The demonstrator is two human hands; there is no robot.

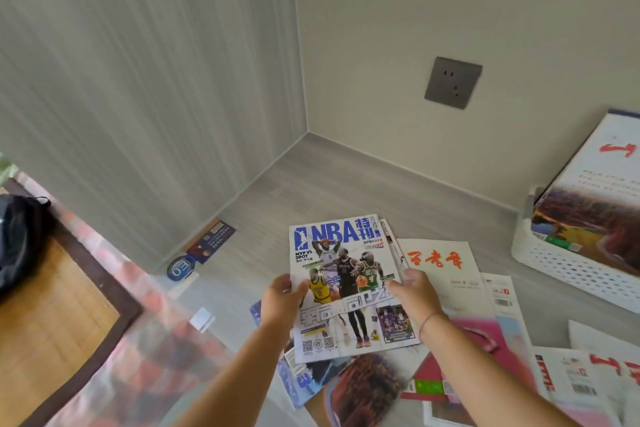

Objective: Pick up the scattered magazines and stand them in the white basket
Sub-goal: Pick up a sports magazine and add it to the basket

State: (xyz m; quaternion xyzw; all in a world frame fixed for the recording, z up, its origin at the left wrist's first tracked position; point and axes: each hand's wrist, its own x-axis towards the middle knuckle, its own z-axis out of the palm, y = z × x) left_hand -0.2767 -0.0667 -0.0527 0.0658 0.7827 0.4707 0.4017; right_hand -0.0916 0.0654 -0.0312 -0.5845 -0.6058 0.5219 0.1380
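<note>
I hold the NBA magazine (pixel 346 288) cover up above the grey floor (pixel 329 184), one hand at each side. My left grip (pixel 280 302) pinches its left edge, thumb on the cover and the other fingers hidden beneath. My right grip (pixel 414 298) pinches the right edge the same way, thumb lying across the picture. The edge of a second magazine (pixel 389 236) shows behind the far right corner; I cannot tell whether I am holding it too.

The white basket (pixel 561 267) stands on the floor at the far right, against the wall. A large magazine with a landscape cover (pixel 595 191) leans upright in it, rising well above the rim.

More magazines lie scattered flat on the floor under and to the right of my hands. A white magazine with red characters (pixel 446 274) lies just beyond my right grip, and a pink cover (pixel 485 340) overlaps it nearer to me. A barcoded back cover (pixel 502 298) lies to their right. A basketball cover (pixel 363 388) lies near me, between my forearms. More white magazines (pixel 571 378) lie at the near right.

A grey wall socket (pixel 453 82) sits on the far wall. By the left wall lie a dark booklet (pixel 211 241) and a round blue sticker (pixel 180 268). At the far left edge rests a black bag (pixel 17 236).
</note>
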